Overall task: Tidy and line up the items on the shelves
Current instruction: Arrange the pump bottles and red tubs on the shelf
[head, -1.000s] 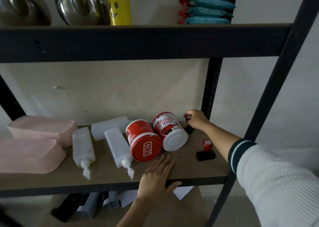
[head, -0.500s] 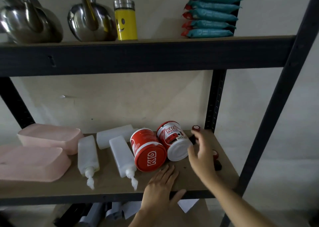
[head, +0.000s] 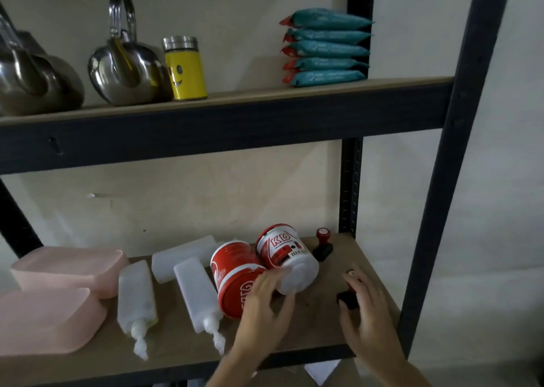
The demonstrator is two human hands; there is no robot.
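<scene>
Two red-and-white tubs lie on their sides on the lower shelf [head: 309,330]: one shows its red lid [head: 235,280], the other its white base [head: 290,261]. My left hand [head: 265,307] rests with spread fingers against both and grips neither. Near the shelf's right front stands a black stamp with a red knob [head: 347,294]; my right hand [head: 369,310] curls around it and hides most of it. A second stamp [head: 323,247] stands upright behind, by the back post. Three white squeeze bottles [head: 195,294] lie flat to the left of the tubs.
Two pink tubs [head: 59,269] lie upside down at the shelf's left end. The upper shelf [head: 265,116] holds two steel kettles [head: 126,69], a yellow smiley jar [head: 184,69] and a stack of teal packets [head: 325,48]. Black posts [head: 435,180] frame the right side.
My right hand left the back stamp and came forward onto the near stamp. My left hand rose from the shelf edge onto the tubs. The view tilted upward.
</scene>
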